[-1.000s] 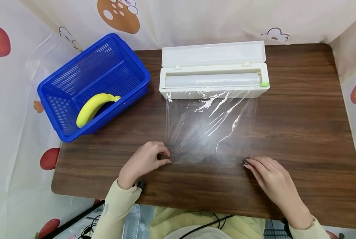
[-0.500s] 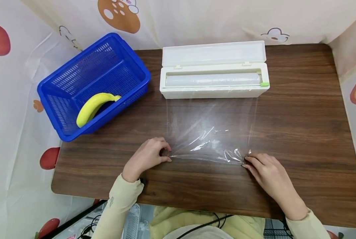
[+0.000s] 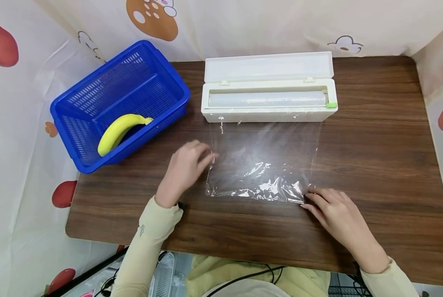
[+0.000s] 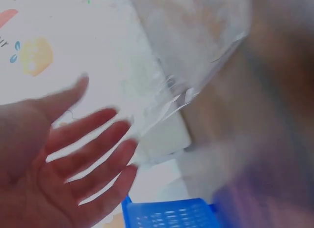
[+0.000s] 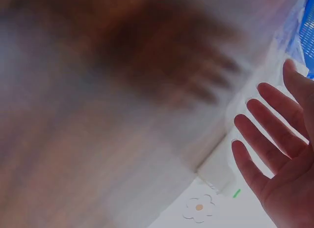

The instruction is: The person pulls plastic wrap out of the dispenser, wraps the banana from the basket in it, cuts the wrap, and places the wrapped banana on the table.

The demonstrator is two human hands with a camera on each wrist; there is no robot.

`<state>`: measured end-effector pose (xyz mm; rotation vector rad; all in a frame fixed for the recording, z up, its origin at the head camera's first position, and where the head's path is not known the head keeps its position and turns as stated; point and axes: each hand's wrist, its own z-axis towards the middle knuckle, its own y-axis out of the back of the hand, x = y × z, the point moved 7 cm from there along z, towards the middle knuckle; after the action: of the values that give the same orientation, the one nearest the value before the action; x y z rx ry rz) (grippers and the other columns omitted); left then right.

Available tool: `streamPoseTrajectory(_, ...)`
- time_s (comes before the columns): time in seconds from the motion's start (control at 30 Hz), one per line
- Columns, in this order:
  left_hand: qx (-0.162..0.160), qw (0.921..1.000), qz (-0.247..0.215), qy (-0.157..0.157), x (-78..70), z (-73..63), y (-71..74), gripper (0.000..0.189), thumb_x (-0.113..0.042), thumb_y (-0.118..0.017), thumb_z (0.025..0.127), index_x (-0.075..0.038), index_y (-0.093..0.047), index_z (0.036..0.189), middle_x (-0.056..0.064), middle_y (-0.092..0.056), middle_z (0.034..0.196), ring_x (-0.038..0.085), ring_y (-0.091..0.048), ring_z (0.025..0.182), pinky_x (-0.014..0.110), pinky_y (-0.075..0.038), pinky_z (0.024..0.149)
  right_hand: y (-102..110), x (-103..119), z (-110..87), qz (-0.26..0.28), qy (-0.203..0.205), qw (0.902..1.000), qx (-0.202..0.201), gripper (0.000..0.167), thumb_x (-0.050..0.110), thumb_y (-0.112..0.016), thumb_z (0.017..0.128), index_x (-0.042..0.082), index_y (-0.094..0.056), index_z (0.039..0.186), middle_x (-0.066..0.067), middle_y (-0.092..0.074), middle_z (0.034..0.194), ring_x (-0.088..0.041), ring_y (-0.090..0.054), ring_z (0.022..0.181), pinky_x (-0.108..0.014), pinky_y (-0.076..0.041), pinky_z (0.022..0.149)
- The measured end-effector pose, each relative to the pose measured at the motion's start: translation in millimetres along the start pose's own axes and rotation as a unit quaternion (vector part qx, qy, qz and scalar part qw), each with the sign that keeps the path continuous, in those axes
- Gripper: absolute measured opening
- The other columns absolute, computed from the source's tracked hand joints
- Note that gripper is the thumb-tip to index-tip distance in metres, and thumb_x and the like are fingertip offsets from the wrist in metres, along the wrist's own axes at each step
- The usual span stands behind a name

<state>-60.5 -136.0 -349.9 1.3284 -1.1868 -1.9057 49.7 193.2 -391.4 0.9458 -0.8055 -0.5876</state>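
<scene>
Cling film [image 3: 262,159] runs from its roll [image 3: 267,99] over the front of the white box [image 3: 269,86] and lies across the surface [image 3: 384,165] before it, its near edge crinkled. The box has its lid [image 3: 268,68] tipped back, probably so the roll can turn and feed freely. The right hand [image 3: 340,218], well in front of the box toward its right end, has thumb and fingertips at the film's near right corner, presumably to keep that corner from slipping or curling; the right wrist view is blurred, so I cannot tell whether its grip pinches the film. The left hand [image 3: 182,167], in front of the box's left end and closer to it, has a loose, wide grip holding nothing, fingertips over the film's left edge. A banana [image 3: 114,131] lies in the blue basket [image 3: 141,93] left of the box, seemingly to leave room for the film. Compared with half a second ago, the left hand has quit the near left corner and moved toward the box; the right hand and basket keep their places.
</scene>
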Motion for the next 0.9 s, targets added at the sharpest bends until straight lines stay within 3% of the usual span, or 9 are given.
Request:
streamPoseTrajectory(0.13, -0.099, 0.9948, -0.004, 0.020, 3.9, 30.9, 13.4, 0.022, -0.011, -0.070, 0.102, 0.006, -0.075, 0.117, 0.021, -0.074, 0.108, 0.038, -0.071, 0.100, 0.050, -0.060, 0.087, 12, -1, 11.3, -0.008, 0.010, 0.9999, -0.004, 0.071, 0.053, -0.039, 0.113, -0.006, -0.077, 0.098, -0.020, -0.076, 0.096, -0.038, -0.072, 0.086, -0.056, -0.056, 0.078)
streamPoseTrajectory(0.27, -0.143, 0.9880, -0.025, 0.052, 14.9, 57.6, 13.9, 0.028, -0.006, -0.063, 0.106, 0.008, -0.069, 0.129, 0.025, -0.069, 0.123, 0.040, -0.067, 0.116, 0.048, -0.055, 0.101, 36, -15, 36.8, -0.021, 0.013, 0.9990, -0.039, 0.072, 0.056, -0.041, 0.111, -0.005, -0.076, 0.098, -0.026, -0.075, 0.094, -0.043, -0.072, 0.080, -0.059, -0.058, 0.070)
streamPoseTrajectory(0.33, -0.149, 0.9853, -0.042, 0.072, 21.5, 66.2, 11.5, 0.033, -0.006, -0.061, 0.107, 0.010, -0.065, 0.135, 0.027, -0.066, 0.130, 0.039, -0.064, 0.124, 0.046, -0.052, 0.108, 49, -29, 54.3, -0.028, 0.000, 0.9979, -0.057, 0.068, 0.055, -0.043, 0.111, -0.005, -0.075, 0.104, -0.028, -0.075, 0.099, -0.046, -0.072, 0.082, -0.060, -0.058, 0.068)
streamPoseTrajectory(0.4, -0.150, 0.9826, -0.061, 0.091, 28.0, 72.3, 7.8, 0.037, -0.006, -0.060, 0.107, 0.012, -0.060, 0.140, 0.029, -0.063, 0.138, 0.039, -0.061, 0.132, 0.045, -0.049, 0.113, 61, -46, 72.1, -0.034, -0.035, 0.9964, -0.070, 0.054, 0.044, -0.052, 0.111, -0.005, -0.073, 0.115, -0.029, -0.074, 0.108, -0.049, -0.071, 0.088, -0.063, -0.057, 0.071)
streamPoseTrajectory(0.5, -0.144, 0.9793, -0.086, 0.113, 37.7, 77.2, 0.6, 0.042, -0.006, -0.058, 0.108, 0.014, -0.054, 0.144, 0.031, -0.058, 0.145, 0.039, -0.055, 0.140, 0.044, -0.044, 0.119, 69, -75, 97.5, -0.023, -0.105, 0.9911, -0.078, 0.036, 0.022, -0.065, 0.107, -0.004, -0.068, 0.131, -0.031, -0.070, 0.123, -0.053, -0.067, 0.106, -0.066, -0.054, 0.086)
streamPoseTrajectory(0.57, -0.140, 0.9777, -0.097, 0.123, 43.2, 79.1, -4.8, 0.043, -0.006, -0.057, 0.109, 0.015, -0.052, 0.146, 0.031, -0.056, 0.148, 0.039, -0.053, 0.142, 0.044, -0.042, 0.120, 70, -93, 109.9, -0.001, -0.150, 0.9853, -0.081, 0.039, 0.009, -0.069, 0.102, -0.005, -0.063, 0.138, -0.032, -0.066, 0.131, -0.054, -0.063, 0.118, -0.066, -0.051, 0.098)
streamPoseTrajectory(0.7, -0.134, 0.9753, -0.115, 0.132, 49.0, 79.6, -12.4, 0.045, -0.007, -0.058, 0.108, 0.016, -0.050, 0.147, 0.032, -0.059, 0.145, 0.040, -0.058, 0.137, 0.046, -0.047, 0.114, 58, -120, 124.7, 0.045, -0.202, 0.9767, -0.057, 0.049, 0.007, -0.065, 0.104, -0.007, -0.052, 0.149, -0.035, -0.056, 0.145, -0.054, -0.053, 0.135, -0.062, -0.040, 0.115)
streamPoseTrajectory(0.9, -0.141, 0.9703, -0.142, 0.136, 52.5, 77.9, -14.9, 0.045, -0.007, -0.059, 0.108, 0.014, -0.051, 0.147, 0.030, -0.061, 0.143, 0.038, -0.065, 0.126, 0.046, -0.055, 0.104, 38, -137, 133.2, 0.066, -0.207, 0.9761, -0.014, 0.057, 0.007, -0.063, 0.105, -0.009, -0.042, 0.156, -0.036, -0.047, 0.154, -0.053, -0.044, 0.144, -0.058, -0.033, 0.122)
